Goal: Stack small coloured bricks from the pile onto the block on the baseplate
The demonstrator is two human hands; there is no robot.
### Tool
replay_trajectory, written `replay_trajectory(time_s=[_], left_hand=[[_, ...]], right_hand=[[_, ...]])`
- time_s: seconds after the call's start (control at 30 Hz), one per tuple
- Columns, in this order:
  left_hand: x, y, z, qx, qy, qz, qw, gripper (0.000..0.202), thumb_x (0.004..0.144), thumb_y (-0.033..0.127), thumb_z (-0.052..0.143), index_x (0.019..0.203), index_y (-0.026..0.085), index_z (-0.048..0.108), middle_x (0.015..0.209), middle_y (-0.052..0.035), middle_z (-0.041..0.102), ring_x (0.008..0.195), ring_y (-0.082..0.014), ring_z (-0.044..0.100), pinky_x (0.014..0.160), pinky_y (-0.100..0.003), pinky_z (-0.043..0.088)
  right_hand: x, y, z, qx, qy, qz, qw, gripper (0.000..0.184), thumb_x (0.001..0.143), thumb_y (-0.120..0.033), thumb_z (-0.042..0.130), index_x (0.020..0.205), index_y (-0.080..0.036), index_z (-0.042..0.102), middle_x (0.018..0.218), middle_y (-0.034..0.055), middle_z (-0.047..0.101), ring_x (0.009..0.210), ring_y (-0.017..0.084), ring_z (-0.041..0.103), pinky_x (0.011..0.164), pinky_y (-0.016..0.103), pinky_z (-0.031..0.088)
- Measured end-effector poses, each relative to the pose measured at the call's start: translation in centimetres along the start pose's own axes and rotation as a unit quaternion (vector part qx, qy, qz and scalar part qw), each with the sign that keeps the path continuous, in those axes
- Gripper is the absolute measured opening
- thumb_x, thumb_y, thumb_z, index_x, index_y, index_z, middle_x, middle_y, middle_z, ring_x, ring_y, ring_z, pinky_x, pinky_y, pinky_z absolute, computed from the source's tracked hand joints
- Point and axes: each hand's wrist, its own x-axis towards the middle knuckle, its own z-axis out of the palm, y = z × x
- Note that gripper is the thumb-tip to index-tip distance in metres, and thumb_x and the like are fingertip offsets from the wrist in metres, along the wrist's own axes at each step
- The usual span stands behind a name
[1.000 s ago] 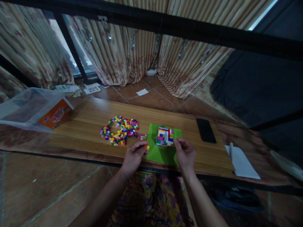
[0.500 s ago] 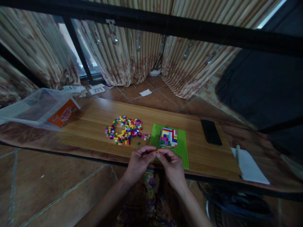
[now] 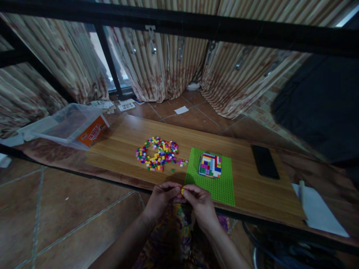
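In the fingers [image 3: 175, 192] of the left hand [image 3: 159, 200] and right hand [image 3: 202, 205], pinched at the tips: a small yellow plastic brick [image 3: 182, 191]. Beyond and right of them, on the brown wooden table [image 3: 249, 190], a green studded plastic baseplate [image 3: 221, 192] under a blocky multicoloured plastic build [image 3: 210, 165]. Beyond and left, a ring-shaped pile of multicoloured plastic bricks [image 3: 162, 153]. Farthest off, beige striped fabric curtains [image 3: 172, 73].

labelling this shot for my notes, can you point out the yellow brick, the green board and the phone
Yellow brick [image 3: 183, 191]: head view, middle of the part that shows.
Green board [image 3: 213, 187]: head view, bare studded surface.
Phone [image 3: 265, 161]: head view, middle of its dark upper face.
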Motion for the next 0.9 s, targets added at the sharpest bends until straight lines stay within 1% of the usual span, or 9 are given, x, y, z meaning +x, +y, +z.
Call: replay_trajectory(time_s=[0.1, 0.17, 0.2, 0.3, 0.4, 0.5, 0.57, 0.7, 0.9], left_hand=[[0.6, 0.2, -0.6, -0.001, 0.029, 0.030, 0.999, 0.032, 0.061, 0.036, 0.086, 0.081, 0.015, 0.074, 0.069, -0.0024, 0.069, 0.063, -0.0120, 0.063, 0.066, -0.026, 0.053], [1.3, 0.7, -1.2, 0.068, 0.066, 0.103, 0.990, 0.026, 0.067, 0.036, 0.081, 0.083, 0.016, 0.073, 0.070, -0.0018, 0.069, 0.064, -0.0123, 0.062, 0.068, -0.026, 0.052], [1.8, 1.0, -1.5, 0.131, 0.088, 0.148, 0.976, 0.021, 0.071, 0.033, 0.078, 0.083, 0.017, 0.073, 0.073, -0.0022, 0.070, 0.068, -0.0132, 0.063, 0.071, -0.027, 0.052], [3.3, 2.0, -2.3, 0.340, 0.142, 0.262, 0.892, 0.011, 0.078, 0.023, 0.067, 0.087, 0.019, 0.074, 0.088, -0.0039, 0.073, 0.082, -0.0160, 0.066, 0.081, -0.028, 0.051], [4.7, 2.6, -2.7, 0.507, 0.147, 0.327, 0.784, 0.020, 0.086, 0.017, 0.055, 0.092, 0.020, 0.073, 0.093, -0.0048, 0.072, 0.085, -0.0162, 0.066, 0.081, -0.028, 0.051], [5.6, 2.7, -2.8, 0.608, 0.142, 0.362, 0.692, 0.025, 0.090, 0.014, 0.046, 0.094, 0.020, 0.070, 0.095, -0.0054, 0.070, 0.086, -0.0154, 0.065, 0.079, -0.026, 0.051], [6.1, 2.6, -2.9, 0.645, 0.133, 0.372, 0.654, 0.026, 0.093, 0.014, 0.042, 0.093, 0.019, 0.068, 0.095, -0.0058, 0.069, 0.086, -0.0151, 0.064, 0.078, -0.025, 0.051], [6.7, 2.5, -3.0, 0.684, 0.122, 0.371, 0.616, 0.024, 0.093, 0.013, 0.042, 0.094, 0.017, 0.065, 0.095, -0.0080, 0.068, 0.088, -0.0172, 0.063, 0.080, -0.026, 0.052], [7.1, 3.1, -3.0, 0.709, 0.111, 0.370, 0.590, 0.023, 0.091, 0.011, 0.043, 0.098, 0.015, 0.065, 0.096, -0.0098, 0.067, 0.091, -0.0194, 0.062, 0.084, -0.029, 0.052]], right_hand=[[1.2, 0.5, -0.1, -0.017, 0.021, -0.005, 1.000, 0.024, 0.073, -0.044, 0.076, 0.082, -0.023, 0.073, 0.073, 0.0016, 0.071, 0.065, 0.017, 0.064, 0.065, 0.031, 0.053], [2.4, 0.6, -0.2, -0.096, 0.058, -0.060, 0.992, 0.022, 0.076, -0.043, 0.072, 0.084, -0.023, 0.072, 0.077, 0.0021, 0.071, 0.068, 0.018, 0.064, 0.067, 0.032, 0.052], [3.1, 0.6, -0.2, -0.155, 0.073, -0.099, 0.980, 0.019, 0.079, -0.041, 0.069, 0.085, -0.023, 0.072, 0.079, 0.0028, 0.071, 0.071, 0.019, 0.064, 0.070, 0.032, 0.051], [5.0, 0.4, 0.0, -0.339, 0.079, -0.191, 0.918, 0.014, 0.085, -0.030, 0.060, 0.085, -0.022, 0.071, 0.085, 0.0055, 0.071, 0.079, 0.022, 0.065, 0.077, 0.035, 0.049], [6.5, 0.2, 0.6, -0.462, 0.060, -0.227, 0.855, 0.018, 0.088, -0.019, 0.053, 0.090, -0.021, 0.071, 0.091, 0.0080, 0.071, 0.085, 0.023, 0.065, 0.081, 0.036, 0.050], [7.1, 0.1, 1.2, -0.520, 0.054, -0.244, 0.817, 0.026, 0.088, -0.012, 0.049, 0.103, -0.020, 0.070, 0.103, 0.0097, 0.071, 0.098, 0.024, 0.065, 0.090, 0.037, 0.049], [7.1, 0.1, 1.6, -0.535, 0.048, -0.260, 0.802, 0.030, 0.089, -0.010, 0.048, 0.107, -0.020, 0.069, 0.108, 0.0100, 0.069, 0.106, 0.024, 0.062, 0.097, 0.036, 0.048], [6.7, 0.1, 2.6, -0.574, 0.000, -0.262, 0.775, 0.027, 0.091, -0.010, 0.047, 0.101, -0.019, 0.070, 0.103, 0.0100, 0.067, 0.100, 0.023, 0.063, 0.092, 0.033, 0.050], [7.2, 0.2, 3.9, -0.637, -0.022, -0.206, 0.743, 0.028, 0.088, -0.004, 0.045, 0.092, -0.018, 0.068, 0.096, 0.0092, 0.068, 0.087, 0.021, 0.064, 0.077, 0.030, 0.051]])
